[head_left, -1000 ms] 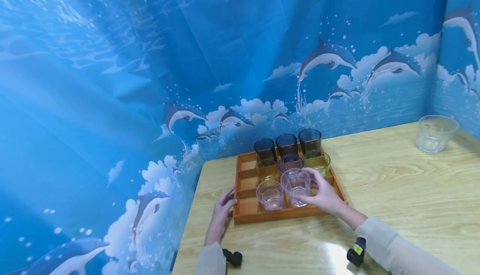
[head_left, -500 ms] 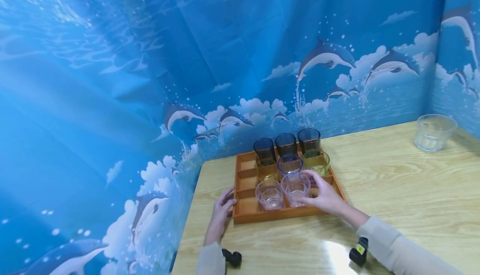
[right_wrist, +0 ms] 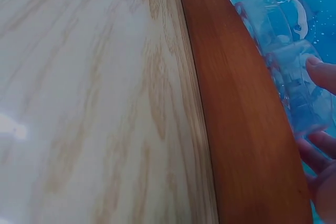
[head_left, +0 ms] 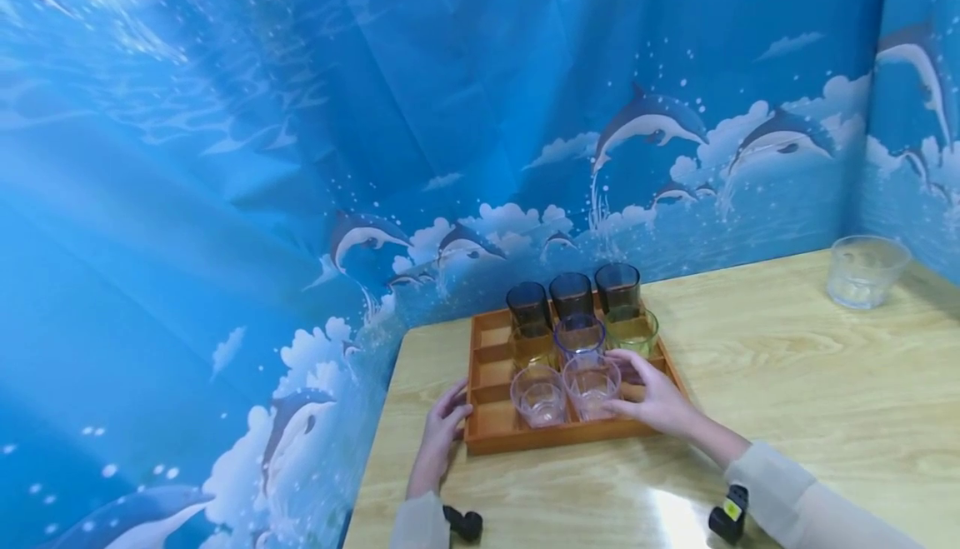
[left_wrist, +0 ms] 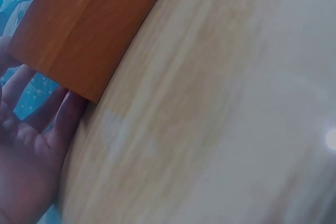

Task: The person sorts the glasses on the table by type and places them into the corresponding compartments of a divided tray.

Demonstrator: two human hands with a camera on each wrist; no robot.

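Note:
A brown wooden tray (head_left: pixel 491 421) with compartments holds several glasses. My right hand (head_left: pixel 660 401) curves round the right side of a clear, pink-tinted glass (head_left: pixel 591 391) in the front row. In the right wrist view, my thumb (right_wrist: pixel 321 73) overlaps this glass near one end, the fingers being close to the other. A matching clear glass (head_left: pixel 538 399) stands just left of it. My left hand (head_left: pixel 441 432) rests against the tray's left side. In the left wrist view, its extended fingers (left_wrist: pixel 65 116) lie along the tray's end wall.
Behind are an amber glass (head_left: pixel 531 349), a blue-rimmed glass (head_left: pixel 579 336) and a green glass (head_left: pixel 633 332). Several dark glasses (head_left: pixel 572 295) line the back row. One more clear glass (head_left: pixel 862 274) stands far right on the wooden table (head_left: pixel 787 366), near the dolphin-print backdrop (head_left: pixel 480 116).
My right hand lowered the clear glass into the tray's front row, beside its match. Since then the hand has shifted slightly right while the glass stays. The left hand keeps its place.

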